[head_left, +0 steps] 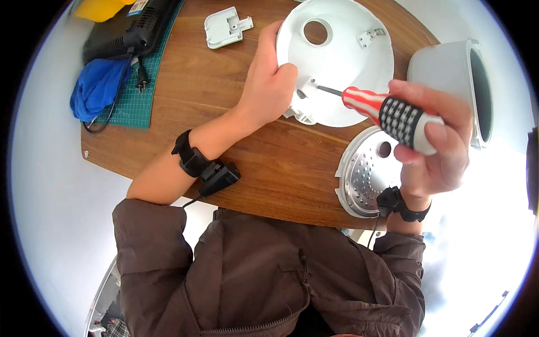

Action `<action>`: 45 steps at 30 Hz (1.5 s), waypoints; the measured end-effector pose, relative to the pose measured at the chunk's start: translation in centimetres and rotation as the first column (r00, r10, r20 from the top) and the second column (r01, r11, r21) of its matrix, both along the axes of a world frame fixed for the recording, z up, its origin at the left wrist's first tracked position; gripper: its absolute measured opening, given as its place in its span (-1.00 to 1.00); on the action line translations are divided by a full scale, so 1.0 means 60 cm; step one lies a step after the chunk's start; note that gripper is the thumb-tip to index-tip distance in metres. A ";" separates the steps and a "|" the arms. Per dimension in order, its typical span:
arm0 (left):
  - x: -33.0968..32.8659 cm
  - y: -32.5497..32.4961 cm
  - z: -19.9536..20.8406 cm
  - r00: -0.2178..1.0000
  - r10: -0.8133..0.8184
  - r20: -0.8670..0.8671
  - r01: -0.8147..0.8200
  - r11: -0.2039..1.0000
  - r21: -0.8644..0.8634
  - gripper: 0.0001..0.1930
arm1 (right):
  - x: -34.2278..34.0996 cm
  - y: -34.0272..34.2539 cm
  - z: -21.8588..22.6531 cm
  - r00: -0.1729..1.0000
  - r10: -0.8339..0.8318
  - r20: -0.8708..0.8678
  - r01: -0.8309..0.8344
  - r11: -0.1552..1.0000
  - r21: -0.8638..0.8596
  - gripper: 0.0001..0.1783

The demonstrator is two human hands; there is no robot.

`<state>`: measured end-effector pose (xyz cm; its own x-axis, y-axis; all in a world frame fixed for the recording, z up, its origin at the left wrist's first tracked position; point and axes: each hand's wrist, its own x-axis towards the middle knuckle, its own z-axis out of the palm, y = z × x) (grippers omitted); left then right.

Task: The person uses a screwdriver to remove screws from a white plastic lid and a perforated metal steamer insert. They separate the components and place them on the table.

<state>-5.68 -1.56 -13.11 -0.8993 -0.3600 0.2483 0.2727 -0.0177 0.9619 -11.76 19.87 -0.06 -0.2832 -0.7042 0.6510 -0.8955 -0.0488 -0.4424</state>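
A white round plastic cover (353, 64) stands tilted at the far middle of the table, its hollow inner side facing me. My left hand (264, 90) is closed on its left rim. In my right hand (449, 154) is a screwdriver (362, 104) with a red, white and black handle, gripped near its butt end. Its shaft points left, and the tip meets the cover's inner side beside a small post and a dark opening. Whether the tip sits in a screw is too small to tell. Below the cover lies a round perforated metal plate (362, 174) with a white rim.
A white hollow housing (441, 64) stands at the far right. At the far left are a green cutting mat (132, 106), a black device (132, 33), a blue cloth (98, 87), a power plug (142, 76) and something yellow (101, 8). A small white plastic part (224, 28) lies left of the cover.
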 end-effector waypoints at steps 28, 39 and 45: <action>0.003 -0.044 -0.064 0.990 -0.025 -0.140 -0.054 0.842 -0.537 -0.52 | -0.031 -0.051 -0.027 0.923 0.383 0.047 -0.338 0.862 -0.377 -0.58; -0.018 0.008 -0.001 0.990 -0.129 -0.063 0.135 0.984 0.115 -0.33 | -0.055 -0.036 -0.037 0.901 0.433 -0.037 -0.415 0.831 -0.370 -0.53; -0.009 0.005 0.007 0.992 -0.129 0.000 0.128 0.984 0.125 -0.32 | -0.057 -0.021 -0.032 0.958 0.208 -0.195 -0.259 0.921 -0.291 -0.46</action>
<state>-6.21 -1.23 -12.68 -0.9419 -0.2687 0.2016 0.2530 -0.1724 0.9520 -15.15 18.62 -1.96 -0.0111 -0.4930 0.8699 -0.8983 -0.3772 -0.2252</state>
